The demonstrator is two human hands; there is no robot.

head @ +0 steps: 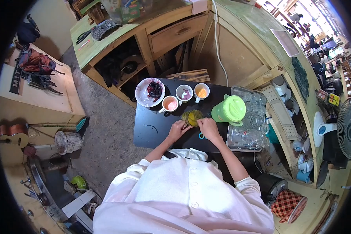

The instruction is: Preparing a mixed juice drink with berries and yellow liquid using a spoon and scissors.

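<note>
Just in front of me, over the black tabletop (147, 137), is a yellow-green container (194, 117), glassy in look, with a bright yellow patch at its top. My left hand (177, 129) pinches its near left edge. From the right, the bent fingers of my right hand (209, 127) grip its near rim. Beyond it stand a white mug with pink contents (170, 104), one with purple contents (184, 93) and one with orange contents (202, 92). A white bowl (142, 95) holds a dark red bundle in plastic. A teal ring (202, 135) lies beside my right wrist.
A lidded green plastic pitcher (229, 109) stands right of my hands. Behind it, a clear tray (232, 145) carries several glass jars. Wooden cabinets (175, 33) curve around the table's far side. A white cable (220, 55) hangs there. Farther right is a fan (349, 128).
</note>
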